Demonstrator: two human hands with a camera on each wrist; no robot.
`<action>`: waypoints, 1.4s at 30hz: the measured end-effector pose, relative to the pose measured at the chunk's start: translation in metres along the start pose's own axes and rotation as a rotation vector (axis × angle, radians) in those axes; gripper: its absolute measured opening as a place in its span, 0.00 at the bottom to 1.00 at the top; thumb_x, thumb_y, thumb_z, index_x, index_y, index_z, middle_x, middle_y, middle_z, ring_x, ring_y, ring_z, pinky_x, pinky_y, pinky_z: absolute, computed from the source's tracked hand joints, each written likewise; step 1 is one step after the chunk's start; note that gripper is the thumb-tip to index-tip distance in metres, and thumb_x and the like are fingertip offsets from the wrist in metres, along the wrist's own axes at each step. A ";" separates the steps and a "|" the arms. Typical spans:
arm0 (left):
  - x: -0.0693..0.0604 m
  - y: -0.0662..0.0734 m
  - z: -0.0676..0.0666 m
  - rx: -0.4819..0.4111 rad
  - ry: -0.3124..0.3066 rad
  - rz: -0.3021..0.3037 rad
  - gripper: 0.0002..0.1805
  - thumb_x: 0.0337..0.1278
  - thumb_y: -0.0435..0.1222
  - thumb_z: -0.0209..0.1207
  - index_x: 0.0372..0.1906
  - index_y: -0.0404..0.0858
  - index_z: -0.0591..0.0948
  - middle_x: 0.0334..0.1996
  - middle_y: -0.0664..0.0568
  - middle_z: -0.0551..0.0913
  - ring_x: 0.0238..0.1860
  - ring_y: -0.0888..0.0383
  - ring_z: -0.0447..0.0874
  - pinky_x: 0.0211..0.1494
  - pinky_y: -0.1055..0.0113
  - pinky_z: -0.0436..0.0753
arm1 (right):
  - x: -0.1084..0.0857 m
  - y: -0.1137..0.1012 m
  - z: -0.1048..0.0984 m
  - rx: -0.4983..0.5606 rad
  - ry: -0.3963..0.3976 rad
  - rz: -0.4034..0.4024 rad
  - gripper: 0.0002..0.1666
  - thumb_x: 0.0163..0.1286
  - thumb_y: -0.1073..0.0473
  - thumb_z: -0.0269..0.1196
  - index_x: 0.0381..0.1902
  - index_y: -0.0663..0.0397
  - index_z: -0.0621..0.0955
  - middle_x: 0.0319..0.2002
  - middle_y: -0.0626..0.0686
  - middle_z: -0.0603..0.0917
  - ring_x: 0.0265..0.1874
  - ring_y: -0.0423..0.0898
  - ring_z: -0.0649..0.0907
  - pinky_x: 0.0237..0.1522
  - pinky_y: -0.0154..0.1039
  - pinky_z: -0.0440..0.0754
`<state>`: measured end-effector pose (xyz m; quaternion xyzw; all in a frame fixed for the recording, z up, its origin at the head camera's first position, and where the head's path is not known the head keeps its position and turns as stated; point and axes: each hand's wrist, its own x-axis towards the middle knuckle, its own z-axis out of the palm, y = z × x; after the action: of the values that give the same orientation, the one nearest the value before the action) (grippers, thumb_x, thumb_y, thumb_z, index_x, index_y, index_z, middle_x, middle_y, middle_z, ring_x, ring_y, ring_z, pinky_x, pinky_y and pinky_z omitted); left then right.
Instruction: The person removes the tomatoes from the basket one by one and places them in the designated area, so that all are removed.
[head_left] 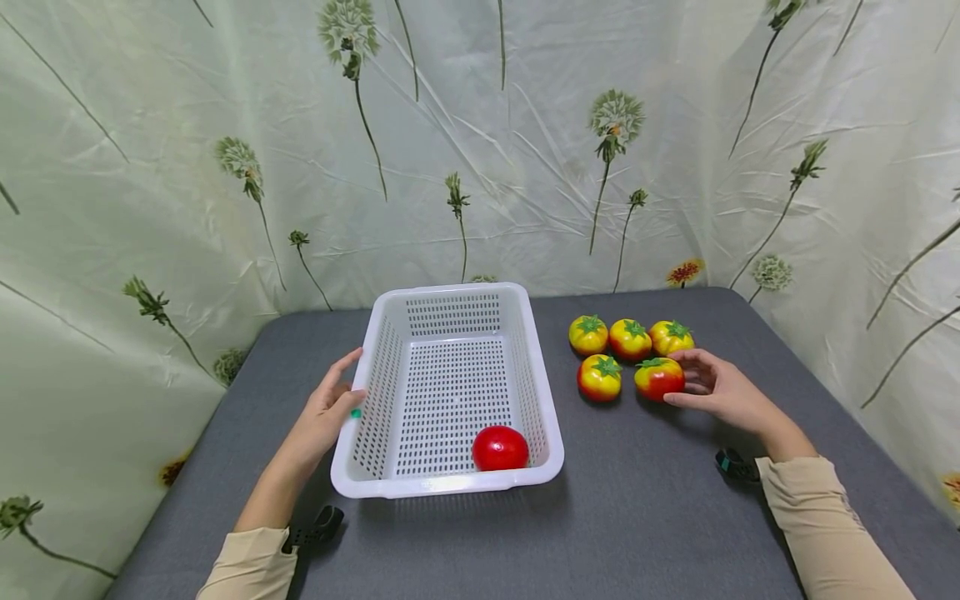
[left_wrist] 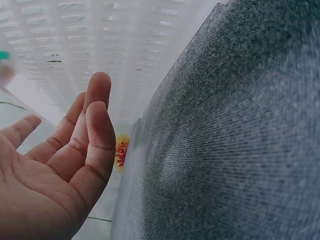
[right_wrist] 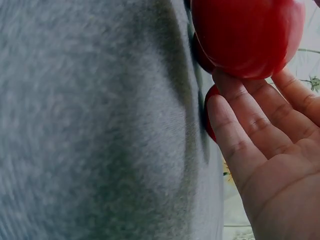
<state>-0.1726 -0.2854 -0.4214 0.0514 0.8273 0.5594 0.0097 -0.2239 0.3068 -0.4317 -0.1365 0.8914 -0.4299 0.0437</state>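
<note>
In the head view, my right hand (head_left: 723, 396) is at the right side of a red-and-yellow toy tomato (head_left: 660, 381), thumb on the near side and fingers on the far side. That tomato (right_wrist: 247, 37) looks red and glossy in the right wrist view, partly covering the fingertips. Several similar tomatoes (head_left: 599, 378) with green leaf tops stand beside it. A white perforated basket (head_left: 546, 400) holds one red tomato (head_left: 500, 448) in its near right corner. Against the basket's left rim rests my left hand (head_left: 318, 421), its fingers loosely bent along the outer wall (left_wrist: 125, 65).
Grey cloth covers the table (head_left: 480, 550). A flower-printed curtain (head_left: 525, 167) hangs behind it and along both sides. Dark wrist straps (head_left: 315, 529) show at both cuffs, and a green mark (head_left: 356, 413) is on the basket's left rim.
</note>
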 end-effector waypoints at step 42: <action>0.000 0.000 0.000 0.002 -0.005 -0.002 0.37 0.85 0.38 0.46 0.88 0.56 0.49 0.63 0.29 0.76 0.51 0.44 0.88 0.46 0.54 0.90 | -0.001 0.005 0.013 -0.050 0.015 0.065 0.42 0.72 0.52 0.73 0.72 0.66 0.66 0.69 0.68 0.74 0.61 0.60 0.81 0.49 0.23 0.81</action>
<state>-0.1729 -0.2857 -0.4209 0.0519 0.8279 0.5583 0.0126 -0.2220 0.3003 -0.4437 -0.1052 0.9062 -0.4067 0.0478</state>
